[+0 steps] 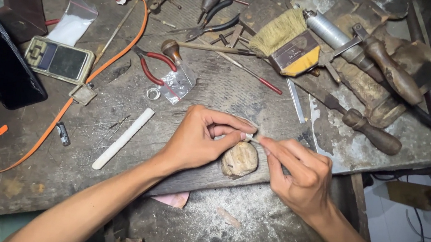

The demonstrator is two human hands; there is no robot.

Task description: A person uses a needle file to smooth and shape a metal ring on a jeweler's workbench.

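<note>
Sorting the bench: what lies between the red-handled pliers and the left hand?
In the head view, a clear plastic bag and small metal ring lie between red-handled pliers and left hand.

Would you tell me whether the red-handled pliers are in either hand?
No, the red-handled pliers lie on the bench, apart from the left hand and right hand.

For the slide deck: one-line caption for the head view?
Left hand and right hand pinch a small pale piece above a rounded wooden block on a cluttered workbench.
</note>
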